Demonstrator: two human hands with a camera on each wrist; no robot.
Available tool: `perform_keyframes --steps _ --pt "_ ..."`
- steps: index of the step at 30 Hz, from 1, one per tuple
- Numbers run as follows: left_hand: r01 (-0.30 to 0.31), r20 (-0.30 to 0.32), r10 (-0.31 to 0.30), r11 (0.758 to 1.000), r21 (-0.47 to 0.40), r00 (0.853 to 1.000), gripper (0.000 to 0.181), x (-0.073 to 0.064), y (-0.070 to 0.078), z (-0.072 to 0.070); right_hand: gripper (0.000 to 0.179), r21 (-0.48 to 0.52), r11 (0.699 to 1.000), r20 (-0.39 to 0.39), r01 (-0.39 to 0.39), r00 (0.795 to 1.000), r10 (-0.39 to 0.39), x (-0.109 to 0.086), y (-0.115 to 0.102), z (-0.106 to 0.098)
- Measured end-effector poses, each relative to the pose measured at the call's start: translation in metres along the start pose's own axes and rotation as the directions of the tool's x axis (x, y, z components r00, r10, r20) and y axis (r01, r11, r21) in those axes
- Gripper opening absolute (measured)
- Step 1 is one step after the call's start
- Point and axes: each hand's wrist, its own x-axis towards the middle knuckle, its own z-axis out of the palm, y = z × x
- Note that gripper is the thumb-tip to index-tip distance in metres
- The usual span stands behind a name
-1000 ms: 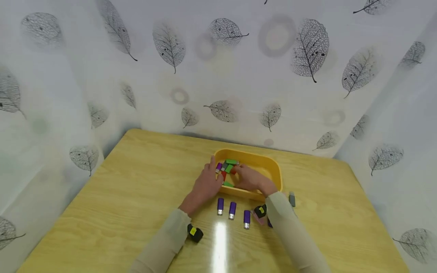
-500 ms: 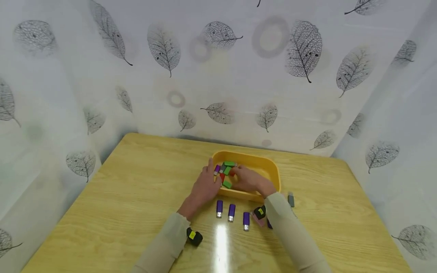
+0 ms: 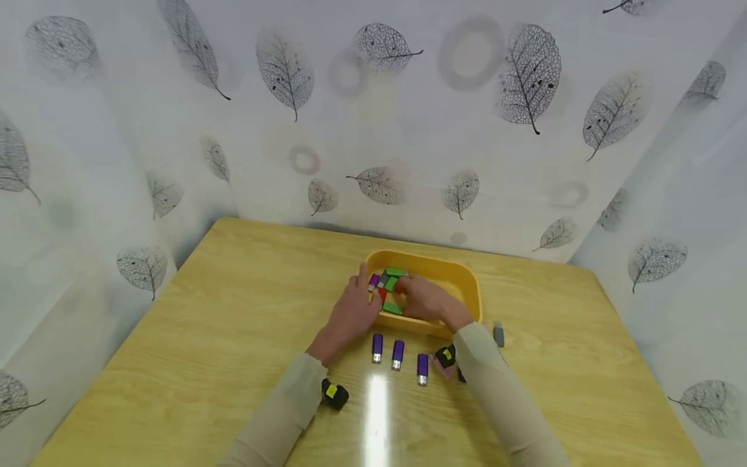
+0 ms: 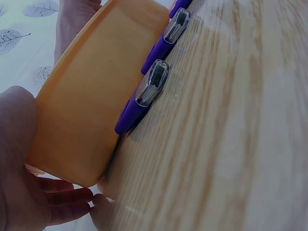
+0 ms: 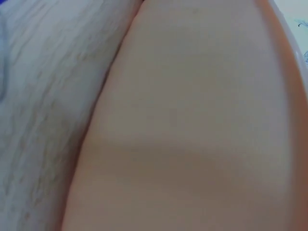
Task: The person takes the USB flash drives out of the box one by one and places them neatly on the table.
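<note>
Yellow tray [image 3: 428, 266]: left hand [image 3: 353, 311] grips left end; right hand [image 3: 428, 301] inside, hold unclear

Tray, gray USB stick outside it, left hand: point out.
Orange tray [image 4: 91, 91]: left wrist view, outer wall.
Gray USB stick [image 3: 498, 336]: head view, body.
Left hand [image 3: 353, 309]: head view, back of it.

Soft light fills the head view; white glare [image 3: 376, 415] streaks the counter [image 3: 222, 324] on the near side of the fingers [image 3: 362, 277]. The right wrist view is dim, its tray wall [image 5: 183, 96] apparently out of focus.
</note>
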Motion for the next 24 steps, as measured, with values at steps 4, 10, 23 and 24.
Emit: perform_keyframes --steps 4,10,23,24 --pt "0.001 -0.005 -0.001 1.0 0.022 1.0 0.076 0.003 0.001 -0.001 0.03 0.005 0.999 -0.025 0.047 0.999 -0.047 0.002 0.0 -0.002" --pt "-0.004 0.001 0.004 1.0 0.007 1.0 0.076 0.001 0.0 0.001 0.027 0.003 0.999 0.001 0.054 0.999 -0.054 0.001 -0.001 0.002" --pt "0.014 -0.001 -0.014 1.0 -0.016 1.0 0.075 -0.003 0.001 0.002 0.033 0.063 0.997 0.014 0.051 0.999 -0.052 -0.002 0.001 0.006" --pt "0.012 -0.002 -0.012 1.0 -0.015 1.0 0.075 -0.002 0.001 0.001 0.034 0.063 0.996 0.013 0.056 0.998 -0.057 -0.001 0.0 0.004"
